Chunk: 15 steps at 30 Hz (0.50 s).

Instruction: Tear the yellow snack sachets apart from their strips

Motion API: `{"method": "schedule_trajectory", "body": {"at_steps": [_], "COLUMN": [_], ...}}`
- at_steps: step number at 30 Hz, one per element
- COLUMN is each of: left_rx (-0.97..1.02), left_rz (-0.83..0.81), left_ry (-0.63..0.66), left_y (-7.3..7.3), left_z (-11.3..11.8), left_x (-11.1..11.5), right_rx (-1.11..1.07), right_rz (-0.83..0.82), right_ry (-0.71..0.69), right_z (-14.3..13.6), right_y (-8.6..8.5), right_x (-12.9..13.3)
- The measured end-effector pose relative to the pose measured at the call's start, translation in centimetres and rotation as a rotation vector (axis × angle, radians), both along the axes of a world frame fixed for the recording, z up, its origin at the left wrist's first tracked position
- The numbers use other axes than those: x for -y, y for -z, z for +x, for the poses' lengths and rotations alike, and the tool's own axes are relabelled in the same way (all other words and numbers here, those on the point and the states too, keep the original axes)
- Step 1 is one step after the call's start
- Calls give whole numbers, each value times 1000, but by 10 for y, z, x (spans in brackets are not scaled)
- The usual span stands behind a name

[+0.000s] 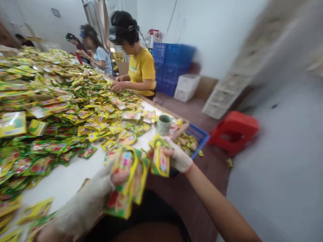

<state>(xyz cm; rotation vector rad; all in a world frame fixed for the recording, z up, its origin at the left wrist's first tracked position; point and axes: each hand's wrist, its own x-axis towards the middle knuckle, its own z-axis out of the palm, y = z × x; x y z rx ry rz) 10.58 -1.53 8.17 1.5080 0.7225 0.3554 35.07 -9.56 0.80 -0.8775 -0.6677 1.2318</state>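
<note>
Packing workshop, as your view shows: 1 long white worktable (pixel 69 174) heaped with yellow-green printed sachets (pixel 47 146); at least 3 people (pixel 142 69) seated or standing along its edge; stacked blue plastic crates (pixel 171 64); white plastic bins (pixel 186 85); 1 blue basket (pixel 200 137) holding more sachets; plain pale walls (pixel 219 30).

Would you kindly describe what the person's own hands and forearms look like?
The left hand and right hand wear off-white gloves leaving the thumb tips bare. A thin orange-red edge rings the right cuff; the right forearm is sleeveless.
</note>
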Motion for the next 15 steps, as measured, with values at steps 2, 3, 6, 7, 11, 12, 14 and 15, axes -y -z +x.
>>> {"method": "schedule_trajectory", "body": {"at_steps": [2, 3, 6, 7, 11, 12, 14, 15], "left_rx": [76, 69, -95, -135, -113, -83, -36, -26], "left_rz": [-465, -691, -1131, -1142, -910, -861, -758, -715], "left_ry": [125, 174, 322, 305, 252, 233, 188, 164], "left_y": [26, 42, 84, 92, 91, 87, 80, 77], "left_z": [19, 31, 82, 104, 193, 209, 223, 221], "left_x": [33, 48, 78, 82, 71, 66, 60, 58], "right_rx": [-106, -159, -181, -103, 248, 288, 379, 425], "right_rz": [-128, -196, -418, -478, -531, -518, -490, -479], "right_ry": [-182, -210, -88, 14, 344, 368, 394, 395], "right_z": [0, -3, -14, -14, 24, 43, 88, 109], "right_y": [26, 45, 108, 125, 150, 146, 131, 124], "right_x": [48, 73, 135, 148, 149, 137, 106, 89]}}
